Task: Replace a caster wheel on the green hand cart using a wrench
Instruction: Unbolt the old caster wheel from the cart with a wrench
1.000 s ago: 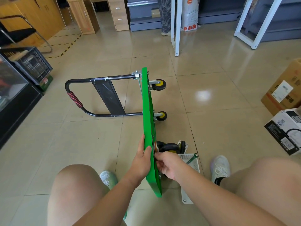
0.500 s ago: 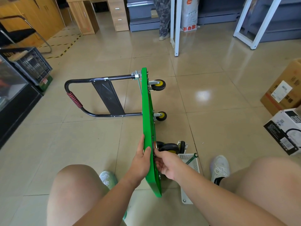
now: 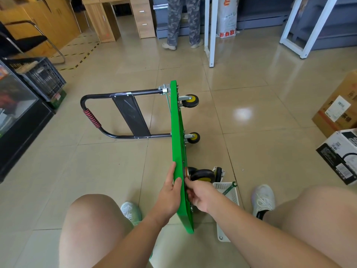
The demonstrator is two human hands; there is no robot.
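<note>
The green flat-decked hand cart (image 3: pixel 178 144) is standing on edge on the tiled floor (image 3: pixel 116 171), the left hand (image 3: pixel 171 192) clasping its top edge near the near corner. The right hand (image 3: pixel 201 196) is curling against the black rubber caster wheel (image 3: pixel 202 175) at its mount; its hold cannot be told.

The green cart deck (image 3: pixel 178 151) looks smooth and glossy, like painted metal; its handle (image 3: pixel 123 93) is shiny black metal tube with a ribbed red grip (image 3: pixel 92 118); the wheels (image 3: pixel 190 100) look matt black rubber on yellow hubs; beside the cart sits a white plastic lattice basket (image 3: pixel 231 192); under it, polished beige floor tiles (image 3: pixel 251 93) throw reflections.
</note>
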